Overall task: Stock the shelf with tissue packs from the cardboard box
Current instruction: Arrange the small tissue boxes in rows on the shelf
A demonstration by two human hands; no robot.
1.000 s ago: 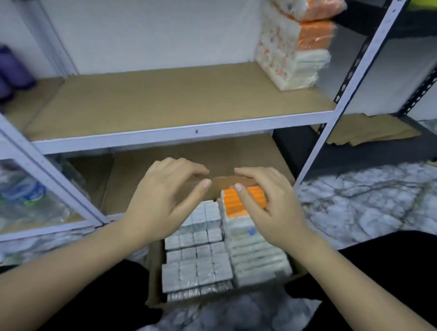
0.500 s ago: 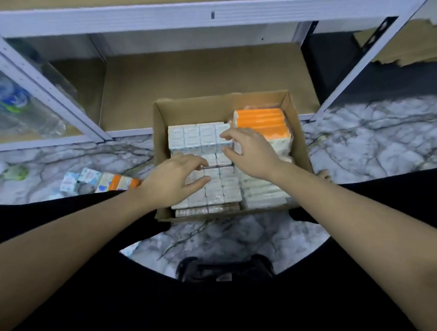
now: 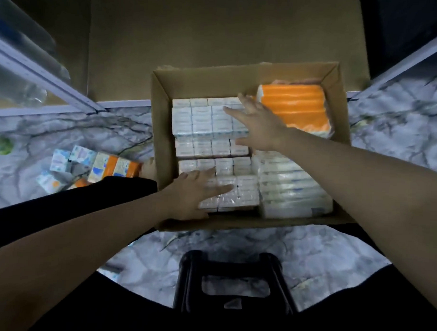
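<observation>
An open cardboard box [image 3: 161, 128] stands on the marble floor in front of the bottom shelf [image 3: 204, 41]. Inside lie rows of small white tissue packs [image 3: 201, 125], larger white packs [image 3: 293, 192] at the right and an orange-topped bundle [image 3: 296, 106] in the far right corner. My left hand [image 3: 194, 194] lies flat with straight fingers on the near white packs. My right hand [image 3: 261, 124] reaches over the far white packs with fingers spread, beside the orange bundle. Neither hand holds a pack.
Colourful tissue packs [image 3: 93, 166] lie loose on the floor left of the box. A black stool [image 3: 233, 282] sits under me. White shelf rails [image 3: 42, 70] run at the left, and another rail [image 3: 402, 60] at the right. Plastic-wrapped goods [image 3: 20, 52] fill the left bay.
My view has tilted down from the shelves onto the box. Both hands have dropped into the box and spread flat, the left toward the near packs, the right toward the far ones.
</observation>
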